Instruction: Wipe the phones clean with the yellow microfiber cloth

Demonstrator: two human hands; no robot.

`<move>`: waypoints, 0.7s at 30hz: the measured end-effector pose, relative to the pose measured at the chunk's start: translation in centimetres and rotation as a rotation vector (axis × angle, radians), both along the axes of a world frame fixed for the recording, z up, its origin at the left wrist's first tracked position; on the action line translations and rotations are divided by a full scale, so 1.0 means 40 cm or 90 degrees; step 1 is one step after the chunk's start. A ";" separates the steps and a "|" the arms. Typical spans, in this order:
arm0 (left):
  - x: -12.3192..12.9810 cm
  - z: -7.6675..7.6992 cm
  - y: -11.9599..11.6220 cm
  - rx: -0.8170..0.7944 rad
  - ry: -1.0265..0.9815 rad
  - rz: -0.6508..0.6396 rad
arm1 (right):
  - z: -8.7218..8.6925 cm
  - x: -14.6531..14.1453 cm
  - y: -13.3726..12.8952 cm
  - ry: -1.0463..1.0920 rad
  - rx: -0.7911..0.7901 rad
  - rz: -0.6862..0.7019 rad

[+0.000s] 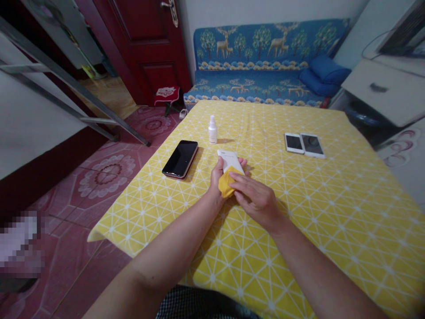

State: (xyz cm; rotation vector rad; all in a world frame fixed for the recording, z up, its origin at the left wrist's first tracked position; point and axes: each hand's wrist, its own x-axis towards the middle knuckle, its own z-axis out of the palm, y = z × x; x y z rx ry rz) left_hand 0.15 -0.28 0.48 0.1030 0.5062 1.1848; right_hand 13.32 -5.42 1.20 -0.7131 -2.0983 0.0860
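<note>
A bench [318, 212] draped in a yellow cloth [332, 239] patterned with white lines holds an upright white spray bottle [213, 131]. A dark-screened phone [181, 158] lies near it, and two white-framed phones [304, 145] rest side by side well apart.

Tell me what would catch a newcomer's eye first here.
The bright yellow tablecloth dominates, its white lines crossing all over the foreground. Near its middle, the left hand holds a white phone while the right hand holds a small yellow cloth against it. Behind, a blue sofa patterned with deer and trees stands to the right of a dark red door.
</note>
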 end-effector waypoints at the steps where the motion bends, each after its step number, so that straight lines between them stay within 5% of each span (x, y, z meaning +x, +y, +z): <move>1: 0.001 0.006 0.000 -0.004 -0.001 0.014 | -0.002 0.003 0.004 0.003 -0.001 0.000; 21: -0.002 0.027 0.003 -0.016 -0.012 0.014 | -0.032 0.036 0.038 0.146 -0.146 0.061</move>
